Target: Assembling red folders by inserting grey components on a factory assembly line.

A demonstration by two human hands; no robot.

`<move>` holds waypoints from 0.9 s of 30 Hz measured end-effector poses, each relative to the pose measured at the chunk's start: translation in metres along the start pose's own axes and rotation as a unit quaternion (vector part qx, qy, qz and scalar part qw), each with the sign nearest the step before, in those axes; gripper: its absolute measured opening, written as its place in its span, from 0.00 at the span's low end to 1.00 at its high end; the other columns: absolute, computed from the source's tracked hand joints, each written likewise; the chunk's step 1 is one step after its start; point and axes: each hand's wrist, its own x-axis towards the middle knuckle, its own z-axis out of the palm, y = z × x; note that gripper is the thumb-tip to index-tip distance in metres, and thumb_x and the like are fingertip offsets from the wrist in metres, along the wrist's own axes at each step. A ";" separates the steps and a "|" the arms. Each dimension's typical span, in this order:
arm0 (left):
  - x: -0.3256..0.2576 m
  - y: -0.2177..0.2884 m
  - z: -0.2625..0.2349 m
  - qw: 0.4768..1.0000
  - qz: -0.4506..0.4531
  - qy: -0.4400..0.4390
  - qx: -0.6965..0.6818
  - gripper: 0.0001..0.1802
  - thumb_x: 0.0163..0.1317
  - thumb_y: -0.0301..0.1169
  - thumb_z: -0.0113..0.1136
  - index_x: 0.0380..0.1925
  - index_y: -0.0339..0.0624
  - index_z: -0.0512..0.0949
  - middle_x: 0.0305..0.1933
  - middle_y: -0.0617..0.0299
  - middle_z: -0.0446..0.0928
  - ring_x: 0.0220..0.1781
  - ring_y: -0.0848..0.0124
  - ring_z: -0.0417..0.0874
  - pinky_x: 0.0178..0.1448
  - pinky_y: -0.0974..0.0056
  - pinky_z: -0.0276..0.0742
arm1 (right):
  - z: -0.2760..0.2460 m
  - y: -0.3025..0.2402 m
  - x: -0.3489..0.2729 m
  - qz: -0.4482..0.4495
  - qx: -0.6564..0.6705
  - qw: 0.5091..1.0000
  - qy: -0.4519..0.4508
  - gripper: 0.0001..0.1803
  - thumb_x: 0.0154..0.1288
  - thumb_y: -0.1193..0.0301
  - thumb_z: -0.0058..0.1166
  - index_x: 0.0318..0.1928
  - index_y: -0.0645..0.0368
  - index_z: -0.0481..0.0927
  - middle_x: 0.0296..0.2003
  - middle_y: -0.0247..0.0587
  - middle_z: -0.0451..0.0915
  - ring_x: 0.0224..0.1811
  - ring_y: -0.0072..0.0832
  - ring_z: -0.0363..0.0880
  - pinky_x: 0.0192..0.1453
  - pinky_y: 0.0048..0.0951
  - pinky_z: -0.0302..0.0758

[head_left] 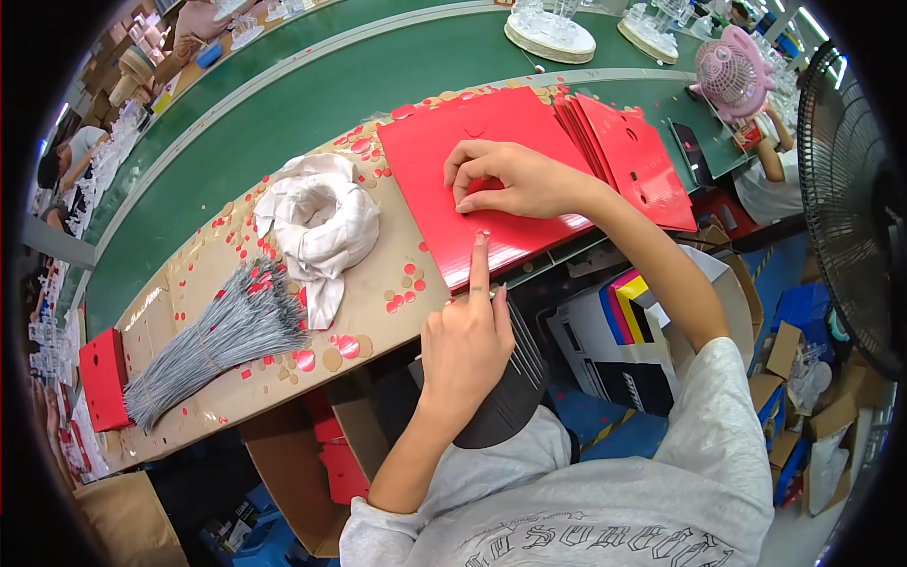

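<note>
A glossy red sheet (pixel 420 175) with small cut-outs lies at the front edge of the bench. My right hand (pixel 529 180) is over it, thumb and index finger pinched near a small dark hole; whatever is between the fingertips is too small to make out. My left hand (pixel 468 340) comes in from the near edge. Its index finger is stretched out and touches the sheet just below the right fingertips, while the other fingers curl loosely, with nothing seen in them. Several more red sheets (pixel 638 156) with punched holes fan out in a pile to the right.
A white cloth roll (pixel 321 227) and a bundle of grey wires (pixel 217 340) lie left, among scattered red and tan discs (pixel 402 293). A green conveyor (pixel 350 90) runs behind. A black fan (pixel 850 217) stands right; a pink fan (pixel 735 74) is farther off. Open boxes (pixel 312 472) sit below.
</note>
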 end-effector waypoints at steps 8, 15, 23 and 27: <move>0.001 0.012 -0.001 0.992 -0.006 -0.013 0.126 0.32 0.64 0.30 0.58 0.69 0.35 0.65 0.10 0.53 0.70 0.12 0.55 0.75 0.21 0.53 0.72 | 0.006 -0.006 0.001 -0.011 -0.082 0.996 0.030 0.08 0.62 0.70 0.64 0.39 0.60 0.84 0.44 0.36 0.77 0.51 0.35 0.78 0.59 0.33 0.76; 0.003 0.017 -0.002 0.986 0.005 -0.026 0.164 0.32 0.63 0.30 0.58 0.68 0.32 0.66 0.10 0.54 0.69 0.11 0.58 0.75 0.21 0.55 0.73 | 0.003 0.041 -0.012 0.012 -0.276 0.939 0.203 0.19 0.69 0.62 0.57 0.55 0.56 0.81 0.54 0.44 0.80 0.59 0.38 0.77 0.60 0.39 0.75; 0.004 0.012 0.000 0.986 0.003 -0.026 0.163 0.33 0.63 0.30 0.58 0.68 0.32 0.65 0.09 0.56 0.68 0.10 0.60 0.74 0.20 0.57 0.73 | 0.004 0.056 0.005 0.064 -0.340 0.913 0.216 0.19 0.72 0.59 0.51 0.58 0.50 0.80 0.64 0.43 0.71 0.64 0.41 0.71 0.63 0.42 0.71; 0.004 0.013 -0.001 0.989 0.001 -0.023 0.147 0.32 0.63 0.29 0.58 0.68 0.32 0.66 0.09 0.57 0.68 0.10 0.60 0.73 0.20 0.56 0.72 | 0.000 0.070 0.017 0.028 -0.375 0.887 0.268 0.17 0.70 0.58 0.52 0.52 0.51 0.84 0.56 0.42 0.76 0.58 0.40 0.74 0.54 0.44 0.75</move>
